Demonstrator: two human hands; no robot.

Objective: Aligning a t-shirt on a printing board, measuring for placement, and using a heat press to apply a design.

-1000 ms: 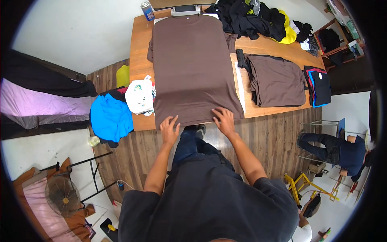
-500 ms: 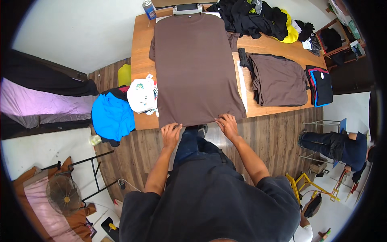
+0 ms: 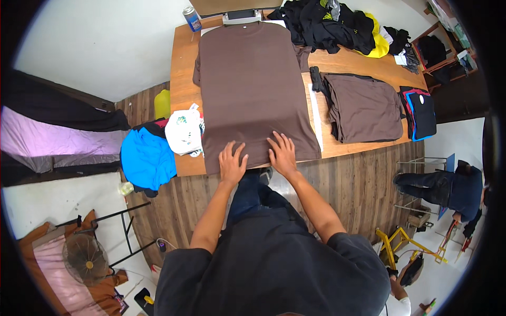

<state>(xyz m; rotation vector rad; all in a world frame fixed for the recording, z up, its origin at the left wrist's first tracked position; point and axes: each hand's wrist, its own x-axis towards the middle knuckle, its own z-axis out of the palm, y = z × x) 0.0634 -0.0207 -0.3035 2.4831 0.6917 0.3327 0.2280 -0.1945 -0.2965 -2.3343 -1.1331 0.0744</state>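
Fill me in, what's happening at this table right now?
A person stands at the near edge of a wooden table with a brown T-shirt spread flat, collar at the far end. The left hand and right hand both press flat, fingers spread, on the shirt's bottom hem. A stack of folded brown shirts lies to the right, a pile of dark clothes at the far end.

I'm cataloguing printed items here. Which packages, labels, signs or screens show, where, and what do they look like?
Can: far left corner of the table, upright cylinder, blue label, pale top.
White bag: table's left edge, beside the brown shirt under both hands, crumpled, green and red print.
Boxes on shelf: top right, too small to describe.
No signs or screens seen.
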